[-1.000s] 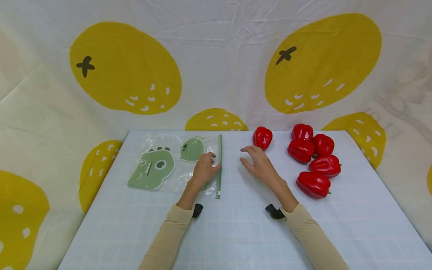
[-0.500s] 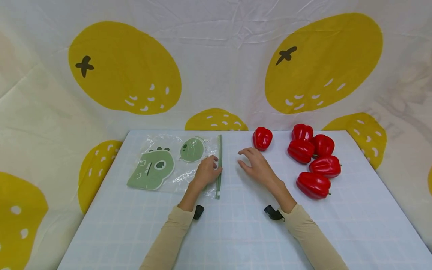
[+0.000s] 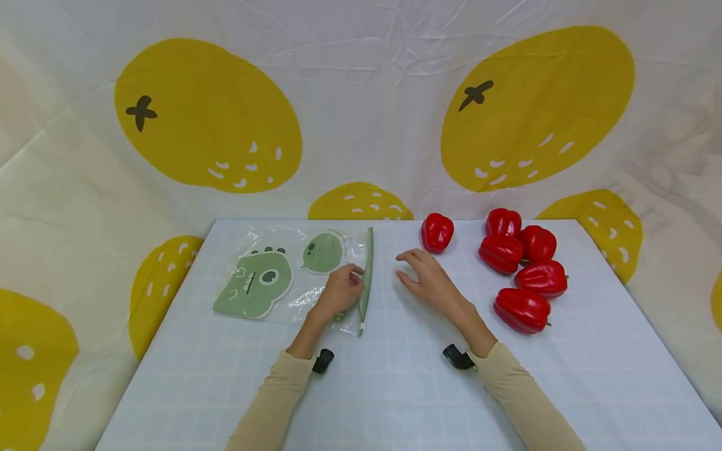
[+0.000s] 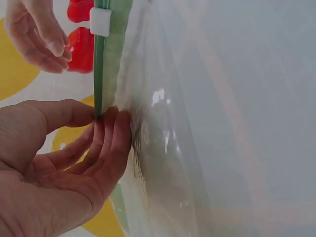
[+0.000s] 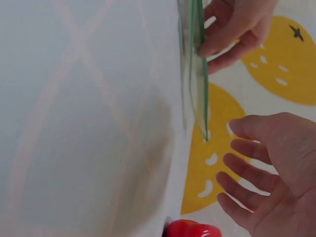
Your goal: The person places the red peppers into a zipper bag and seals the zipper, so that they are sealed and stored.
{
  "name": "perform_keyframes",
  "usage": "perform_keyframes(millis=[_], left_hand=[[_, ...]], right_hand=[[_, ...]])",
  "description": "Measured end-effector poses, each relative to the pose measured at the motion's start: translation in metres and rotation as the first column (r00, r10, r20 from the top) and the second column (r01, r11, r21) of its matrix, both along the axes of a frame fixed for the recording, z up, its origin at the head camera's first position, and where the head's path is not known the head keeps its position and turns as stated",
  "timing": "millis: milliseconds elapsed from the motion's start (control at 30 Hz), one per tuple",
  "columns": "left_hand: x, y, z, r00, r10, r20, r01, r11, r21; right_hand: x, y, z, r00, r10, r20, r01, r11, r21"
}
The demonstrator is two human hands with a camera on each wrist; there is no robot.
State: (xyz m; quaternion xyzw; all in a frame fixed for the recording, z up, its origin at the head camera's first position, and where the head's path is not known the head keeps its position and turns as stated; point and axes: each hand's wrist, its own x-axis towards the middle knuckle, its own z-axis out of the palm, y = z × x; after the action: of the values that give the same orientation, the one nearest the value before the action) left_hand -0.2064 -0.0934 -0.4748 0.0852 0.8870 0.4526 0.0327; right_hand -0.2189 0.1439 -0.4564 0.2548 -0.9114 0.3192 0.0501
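A clear slider zip bag (image 3: pixel 254 288) with green monster prints lies flat at the left of the table in the head view. My left hand (image 3: pixel 340 291) pinches its green zip strip (image 4: pixel 100 69) between thumb and fingers, about midway along it. A white slider (image 4: pixel 100 21) sits on the strip in the left wrist view. In the right wrist view two green edges of the bag's mouth show side by side. My right hand (image 3: pixel 430 279) hovers to the right of the strip, fingers loosely bent and holding nothing. Just beyond it lies a red bell pepper (image 3: pixel 437 233).
Several more red bell peppers (image 3: pixel 501 253) are grouped at the back right, the nearest pepper (image 3: pixel 522 311) lying on its side. The table (image 3: pixel 389 388) has a pale checked cover. Behind it hangs a white cloth (image 3: pixel 372 125) printed with big yellow fruits.
My left hand has drawn slightly back and taken hold of the zip strip, which now tilts up and bends a little. The right hand has shifted slightly left; the peppers stay put.
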Motion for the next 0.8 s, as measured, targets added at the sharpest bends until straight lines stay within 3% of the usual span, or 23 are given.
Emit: perform_keyframes(millis=[300, 600, 800], left_hand=[[0.001, -0.012, 0.002, 1.0, -0.014, 0.027, 0.012, 0.997, 0.074], [0.006, -0.018, 0.006, 0.998, -0.007, 0.058, -0.002, 0.99, 0.143], [0.007, -0.02, 0.004, 0.995, -0.002, 0.102, -0.02, 0.976, 0.219]], right_hand=[[0.006, -0.006, 0.0, 0.995, 0.099, 0.015, -0.1, 0.992, 0.071], [0.014, -0.013, 0.0, 0.973, 0.229, 0.017, -0.229, 0.965, 0.129], [0.015, -0.021, -0.001, 0.949, 0.306, -0.069, -0.295, 0.945, 0.14]])
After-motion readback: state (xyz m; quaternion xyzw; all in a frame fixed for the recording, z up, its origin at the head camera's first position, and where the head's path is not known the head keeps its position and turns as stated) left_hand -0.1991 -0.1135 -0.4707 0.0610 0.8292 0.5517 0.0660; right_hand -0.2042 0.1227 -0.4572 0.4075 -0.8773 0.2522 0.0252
